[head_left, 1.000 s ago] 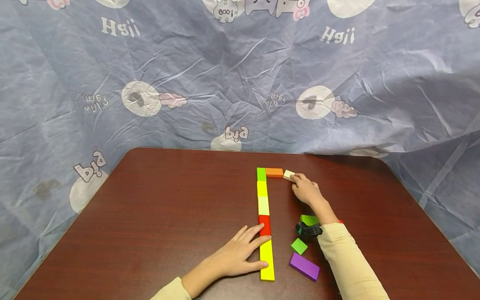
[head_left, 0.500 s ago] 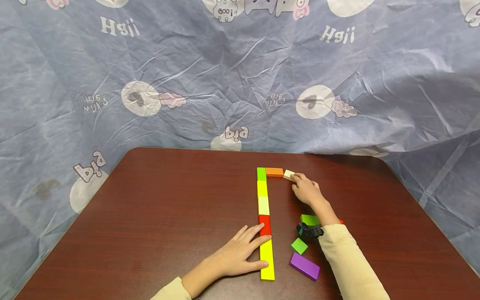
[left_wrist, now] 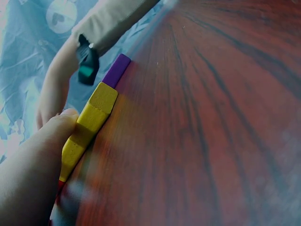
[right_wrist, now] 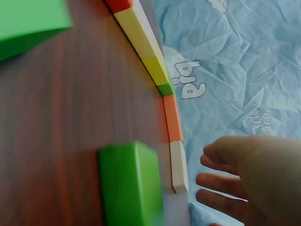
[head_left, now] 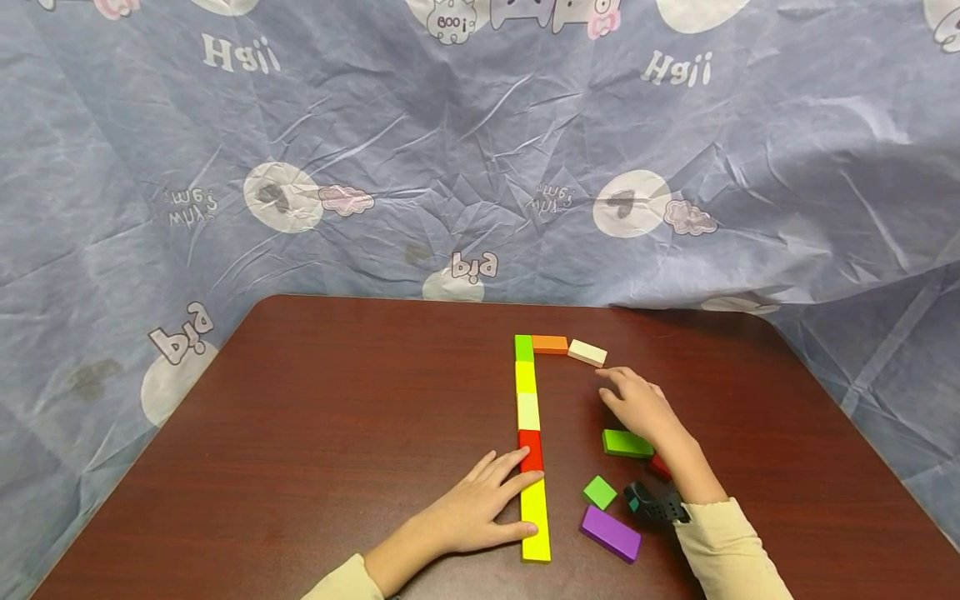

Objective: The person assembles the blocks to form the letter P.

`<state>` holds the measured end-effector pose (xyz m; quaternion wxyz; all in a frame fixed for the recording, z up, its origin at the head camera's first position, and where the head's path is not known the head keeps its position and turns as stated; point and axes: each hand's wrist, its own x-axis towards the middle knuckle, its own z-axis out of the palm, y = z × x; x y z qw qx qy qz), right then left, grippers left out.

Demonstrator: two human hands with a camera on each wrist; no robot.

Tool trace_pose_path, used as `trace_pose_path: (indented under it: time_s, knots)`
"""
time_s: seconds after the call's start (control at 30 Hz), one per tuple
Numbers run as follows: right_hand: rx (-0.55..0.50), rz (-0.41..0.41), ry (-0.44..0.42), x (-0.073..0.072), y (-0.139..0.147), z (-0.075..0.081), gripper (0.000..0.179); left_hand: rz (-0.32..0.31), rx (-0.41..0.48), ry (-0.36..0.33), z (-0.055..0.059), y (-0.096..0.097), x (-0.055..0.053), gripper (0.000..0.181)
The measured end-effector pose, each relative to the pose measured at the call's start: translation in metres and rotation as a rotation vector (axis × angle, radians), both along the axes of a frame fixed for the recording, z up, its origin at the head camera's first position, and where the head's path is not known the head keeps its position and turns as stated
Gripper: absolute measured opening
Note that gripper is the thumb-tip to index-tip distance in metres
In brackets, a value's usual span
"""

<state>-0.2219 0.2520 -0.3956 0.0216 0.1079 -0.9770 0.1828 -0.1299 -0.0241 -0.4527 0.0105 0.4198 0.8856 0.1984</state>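
My left hand (head_left: 480, 508) rests with spread, straight fingers on the row of blocks, touching the red block (head_left: 530, 451) and the near yellow block (head_left: 535, 521). Beyond them the row runs on through a pale yellow block (head_left: 528, 411), another yellow block (head_left: 525, 377) and a small green block (head_left: 523, 347). An orange block (head_left: 551, 344) extends right from that far end. Beside it lies a cream block (head_left: 587, 352), slightly angled. My right hand (head_left: 637, 404) hovers just short of the cream block, fingers loosely bent and holding nothing.
Under the right forearm lie a long green block (head_left: 627, 443) and a partly hidden red block (head_left: 661, 466). A green square block (head_left: 600, 492) and a purple block (head_left: 611, 533) lie right of the row. A printed cloth (head_left: 450, 167) hangs behind the table (head_left: 337, 417).
My right hand has let go of the cream block and drawn back toward me and to the right. The cream block stays beside the orange one. My left hand has not moved.
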Motion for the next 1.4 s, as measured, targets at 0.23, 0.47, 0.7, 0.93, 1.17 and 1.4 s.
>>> trace_pose_path:
  time_s: [0.23, 0.47, 0.7, 0.93, 1.17, 1.4]
  knots:
    - [-0.06, 0.098, -0.048, 0.032, 0.022, -0.006, 0.038, 0.0, 0.004, -0.004, -0.001, 0.0, -0.001, 0.063]
    - [-0.011, 0.187, -0.072, 0.047, 0.032, -0.011, 0.038, 0.003, -0.005, 0.0, -0.001, -0.001, -0.001, 0.063]
    - [-0.03, 0.058, -0.01, 0.035, 0.024, -0.017, 0.031, 0.002, -0.004, 0.003, -0.001, 0.001, -0.001, 0.062]
    - [0.001, -0.113, -0.014, 0.026, 0.012, -0.02, 0.045, -0.001, -0.004, 0.004, 0.0, 0.002, -0.003, 0.062]
    - [0.013, -0.151, -0.052, 0.029, 0.008, -0.015, 0.056, -0.003, -0.008, 0.01, 0.002, 0.0, -0.004, 0.062]
    - [-0.078, 0.049, 0.088, 0.035, 0.013, -0.018, 0.03, -0.005, -0.001, 0.019, 0.0, 0.0, -0.003, 0.062]
